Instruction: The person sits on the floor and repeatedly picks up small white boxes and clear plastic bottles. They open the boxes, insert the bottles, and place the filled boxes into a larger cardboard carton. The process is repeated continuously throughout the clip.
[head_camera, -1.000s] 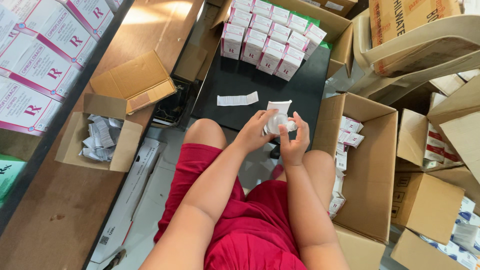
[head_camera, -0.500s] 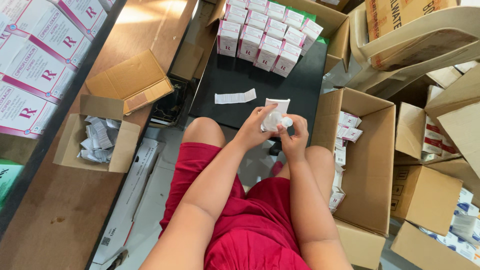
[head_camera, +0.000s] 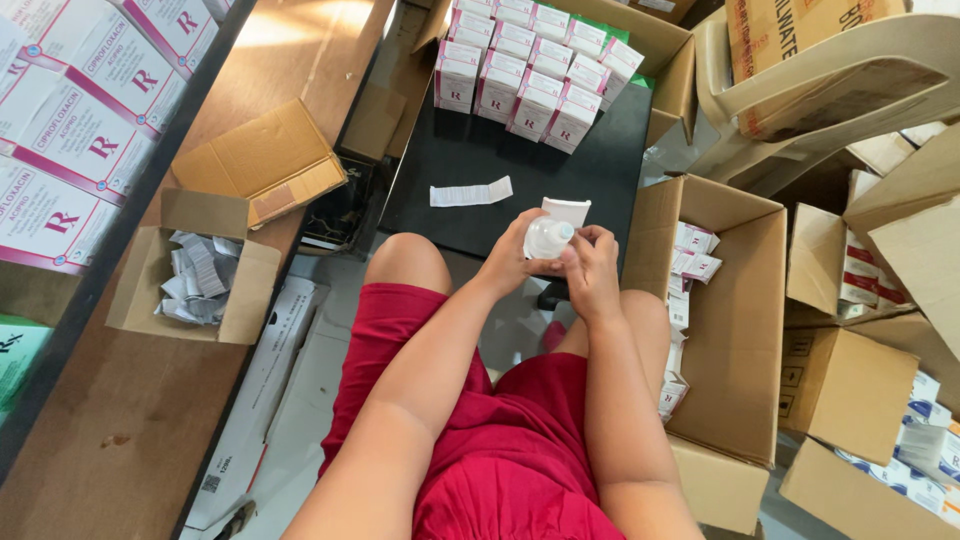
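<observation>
Far left of the black work surface: big white-and-magenta cartons on the shelf. Nearer it, an open cardboard box of folded paper leaflets and a flattened cardboard piece.

On the black work surface itself: one loose folded leaflet, and at its far edge a block of small white-and-magenta cartons stood upright in rows.

At the near edge of the surface, above my knees: my left hand is closed around the body of a small translucent plastic bottle. A white carton with its flap open sits just behind the bottle, touching it (which hand carries it I cannot tell). My right hand meets the bottle from the right, fingertips pinching narrow near its white cap.

Handling judgement: bottle looks light, smooth-walled, a bit slippery, thin enough to flex. Best held round the body, not by the cap. Carton is thin card, creases easily; take it by the side panels.

Right of the surface: an open brown box with more small cartons lying loose inside.
</observation>
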